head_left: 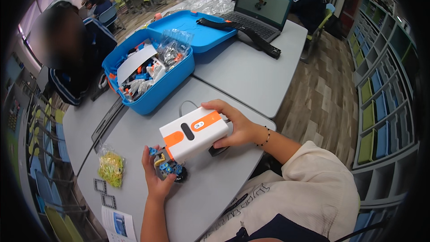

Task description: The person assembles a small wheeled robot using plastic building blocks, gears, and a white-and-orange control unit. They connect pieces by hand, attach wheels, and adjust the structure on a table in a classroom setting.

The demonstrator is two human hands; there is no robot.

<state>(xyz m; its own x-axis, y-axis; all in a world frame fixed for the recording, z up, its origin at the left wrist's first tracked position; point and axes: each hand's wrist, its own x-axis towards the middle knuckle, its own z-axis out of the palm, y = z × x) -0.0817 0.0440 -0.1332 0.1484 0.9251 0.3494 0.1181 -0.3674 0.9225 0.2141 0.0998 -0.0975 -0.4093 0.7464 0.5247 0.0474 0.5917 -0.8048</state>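
Observation:
Above the grey table, my right hand (pixel 239 127) grips one end of a white and orange controller box (pixel 190 147). Its thumb lies underneath and its fingers go over the top edge. My left hand (pixel 157 180) is closed around a small assembly of blue building pieces (pixel 170 167) at the box's other end. A dark, wheel-like round part (pixel 181 175) shows below those pieces. How the assembly and the box join is mostly hidden. A grey cable (pixel 186 103) loops up behind the box.
An open blue storage case (pixel 156 96) full of parts and bags stands ahead. Beyond it are a laptop (pixel 262 6) and a black strap (pixel 255 38). To the left lie a bag of yellow-green pieces (pixel 111 168), black frames (pixel 105 192) and a printed sheet (pixel 118 224). A person (pixel 67 49) sits at left.

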